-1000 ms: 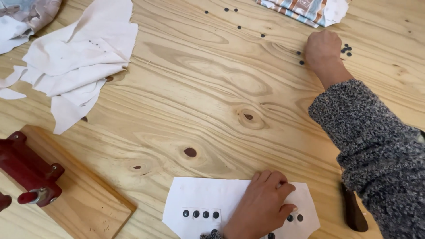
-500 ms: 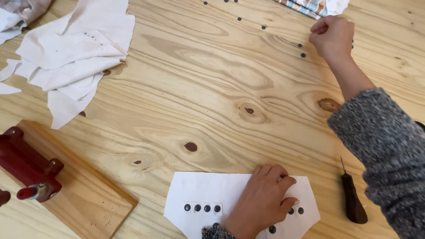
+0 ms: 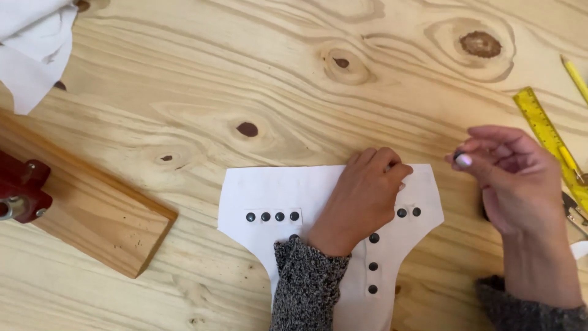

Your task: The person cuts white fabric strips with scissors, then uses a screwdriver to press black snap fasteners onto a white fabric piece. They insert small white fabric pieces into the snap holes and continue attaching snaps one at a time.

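Head view: a white cloth piece (image 3: 282,196) set with dark snaps (image 3: 272,216) is seen flat on the desk (image 3: 245,79), pinned under the left hand (image 3: 362,199), whose fingers are pressed flat, nothing gripped; one small dark snap (image 3: 459,154) is pinched in the right hand (image 3: 511,178), just right of the cloth. A wooden block (image 3: 92,211) is seen at left; a yellow ruler (image 3: 548,138) at right.
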